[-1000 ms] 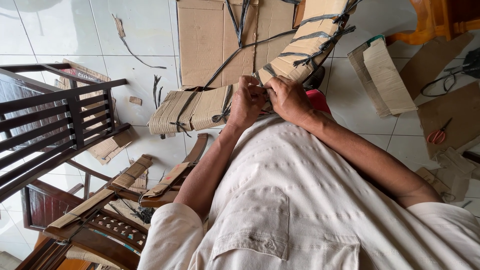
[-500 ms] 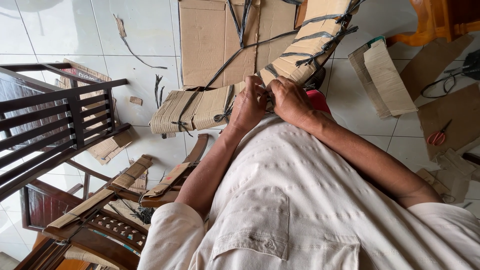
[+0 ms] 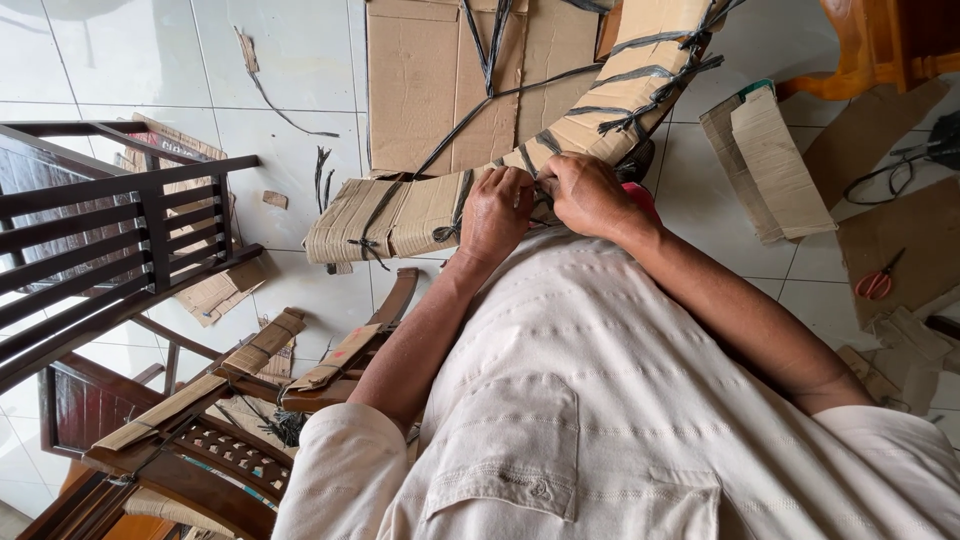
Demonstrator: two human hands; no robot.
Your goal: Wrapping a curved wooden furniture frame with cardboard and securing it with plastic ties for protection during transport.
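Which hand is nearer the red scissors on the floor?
Right. The right hand grips the cardboard-wrapped piece, the red scissors lying apart on its outer side; the left hand grips beside it, farther from them.

Both hands meet on a curved, cardboard-wrapped furniture piece (image 3: pixel 430 205) bound with black straps (image 3: pixel 655 95). The left hand (image 3: pixel 497 212) and right hand (image 3: pixel 588 192) pinch a strap between their fingers (image 3: pixel 527 185). Beyond the fingers, flat cardboard (image 3: pixel 440 80) lies on the tiled floor (image 3: pixel 290 60).
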